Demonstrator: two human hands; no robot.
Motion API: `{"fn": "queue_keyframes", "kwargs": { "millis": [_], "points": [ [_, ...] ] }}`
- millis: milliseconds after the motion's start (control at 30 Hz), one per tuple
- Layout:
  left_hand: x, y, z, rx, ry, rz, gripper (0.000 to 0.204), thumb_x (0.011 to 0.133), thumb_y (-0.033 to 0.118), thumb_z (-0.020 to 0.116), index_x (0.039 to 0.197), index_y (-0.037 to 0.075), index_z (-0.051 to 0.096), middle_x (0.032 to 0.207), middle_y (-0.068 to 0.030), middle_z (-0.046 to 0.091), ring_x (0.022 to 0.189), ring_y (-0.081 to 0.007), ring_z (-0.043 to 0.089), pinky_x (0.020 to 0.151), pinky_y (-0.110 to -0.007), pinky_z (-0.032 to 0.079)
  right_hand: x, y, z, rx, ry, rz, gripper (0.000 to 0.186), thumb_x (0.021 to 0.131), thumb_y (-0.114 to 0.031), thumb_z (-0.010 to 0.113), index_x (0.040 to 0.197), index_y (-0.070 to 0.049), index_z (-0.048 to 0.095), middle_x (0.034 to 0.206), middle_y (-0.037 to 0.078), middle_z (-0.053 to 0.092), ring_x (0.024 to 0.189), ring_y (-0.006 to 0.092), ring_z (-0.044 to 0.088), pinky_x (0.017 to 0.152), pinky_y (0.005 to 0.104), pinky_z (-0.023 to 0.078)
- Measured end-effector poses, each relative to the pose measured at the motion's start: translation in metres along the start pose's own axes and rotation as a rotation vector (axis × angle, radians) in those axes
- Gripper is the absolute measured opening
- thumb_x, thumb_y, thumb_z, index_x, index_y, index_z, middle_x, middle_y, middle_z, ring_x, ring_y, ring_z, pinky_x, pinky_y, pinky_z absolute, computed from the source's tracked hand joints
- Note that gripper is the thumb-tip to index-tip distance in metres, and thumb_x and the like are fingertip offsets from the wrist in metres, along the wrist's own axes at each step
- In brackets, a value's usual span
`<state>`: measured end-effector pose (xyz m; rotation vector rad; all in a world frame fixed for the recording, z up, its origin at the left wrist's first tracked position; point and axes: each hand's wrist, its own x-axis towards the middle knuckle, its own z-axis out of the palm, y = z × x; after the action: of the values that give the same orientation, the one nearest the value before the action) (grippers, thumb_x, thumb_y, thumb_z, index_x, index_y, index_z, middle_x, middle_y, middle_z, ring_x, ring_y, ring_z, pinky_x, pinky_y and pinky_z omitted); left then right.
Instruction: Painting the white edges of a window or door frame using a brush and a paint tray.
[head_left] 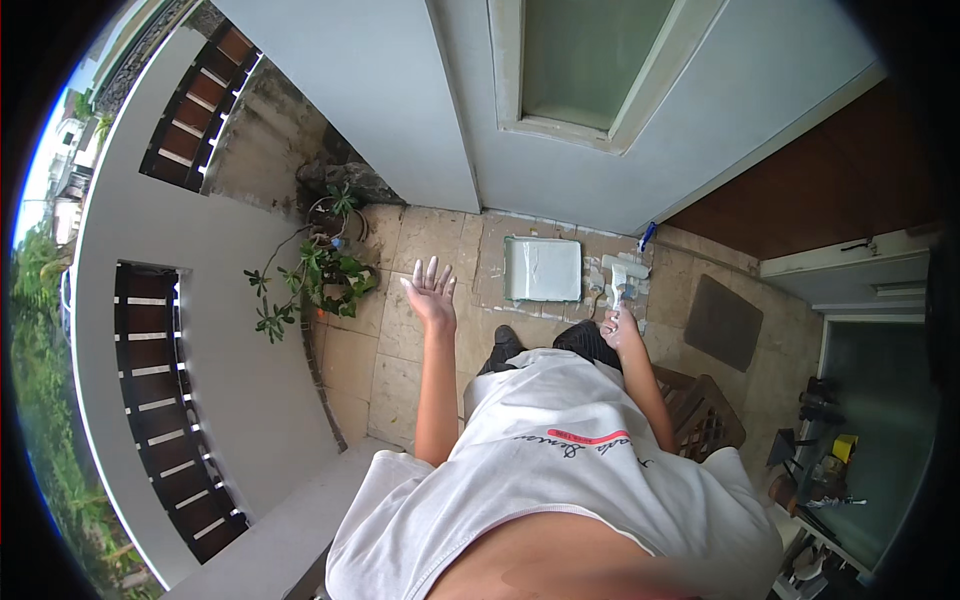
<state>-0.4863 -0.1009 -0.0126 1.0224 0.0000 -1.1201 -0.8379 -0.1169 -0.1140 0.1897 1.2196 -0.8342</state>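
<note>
My left hand (433, 298) is raised, palm up, fingers spread and whitish at the tips, holding nothing, left of the white paint tray (543, 270). My right hand (617, 328), also marked with white, grips the handle of a paint roller (625, 267), whose pale head is just right of the tray. The tray holds white paint and rests on a paint-spattered covering (492, 265) along the wall. A small blue-handled object (647, 237) stands by the wall beyond the roller.
Potted plants (335, 285) stand at left beside a white balustrade (240, 330). A pale wall (420, 90) with a framed pane and a brown door (790, 180) are ahead. A grey mat (720, 320), a wooden chair (700, 420) and assorted items (835, 460) are at right.
</note>
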Motion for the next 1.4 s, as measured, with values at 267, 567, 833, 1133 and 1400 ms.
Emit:
{"fn": "queue_keyframes", "kwargs": {
  "millis": [267,567,833,1133,1400],
  "points": [
    [-0.019,-0.015,-0.006,0.083,0.114,-0.012,0.061,0.086,0.051,0.016,0.13,0.009,0.021,0.129,-0.013,0.033,0.111,-0.0358,0.04,0.093,-0.045,0.031,0.037,-0.023,-0.026,-0.261,0.285,-0.115,0.031,0.079,-0.04,0.052,0.079,-0.009,0.047,0.055,-0.002,0.038,0.033,0.0074,0.026,0.029,0.0222,0.02],
    [-0.101,-0.077,-0.096,0.369,0.651,-0.225,0.064,0.085,0.054,0.015,0.131,0.009,0.016,0.129,-0.0145,0.032,0.113,-0.0353,0.037,0.095,-0.045,0.027,0.199,0.011,-0.087,-1.38,0.625,-0.182,0.039,0.08,-0.03,0.042,0.088,0.006,0.056,0.094,0.026,0.055,0.09,0.0376,0.053,0.078,0.0431,0.04],
    [-0.159,-0.131,-0.153,0.518,0.921,-0.487,0.07,0.082,0.06,0.017,0.132,0.011,0.013,0.129,-0.0139,0.033,0.11,-0.0345,0.041,0.091,-0.044,0.029,0.387,0.031,-0.075,-1.626,0.421,-0.313,0.032,0.083,-0.027,0.039,0.094,-0.002,0.056,0.084,0.024,0.057,0.083,0.0387,0.055,0.072,0.0451,0.043],
    [-0.155,-0.145,-0.17,0.659,0.94,-0.597,0.073,0.08,0.062,0.018,0.133,0.012,0.011,0.125,-0.016,0.035,0.107,-0.0344,0.042,0.089,-0.044,0.031,0.492,0.056,-0.089,-1.85,0.596,-0.513,0.031,0.083,-0.013,0.04,0.112,-0.005,0.047,0.089,0.021,0.057,0.084,0.0333,0.057,0.07,0.0401,0.048],
    [-0.138,-0.14,-0.154,0.616,0.831,-0.61,0.074,0.079,0.064,0.02,0.133,0.014,0.011,0.126,-0.0154,0.034,0.108,-0.0347,0.041,0.091,-0.044,0.029,0.475,0.025,-0.12,-1.609,0.154,-0.137,0.032,0.082,-0.025,0.043,0.103,-0.001,0.048,0.087,0.023,0.057,0.078,0.0355,0.058,0.064,0.0403,0.046]
  ]
}}
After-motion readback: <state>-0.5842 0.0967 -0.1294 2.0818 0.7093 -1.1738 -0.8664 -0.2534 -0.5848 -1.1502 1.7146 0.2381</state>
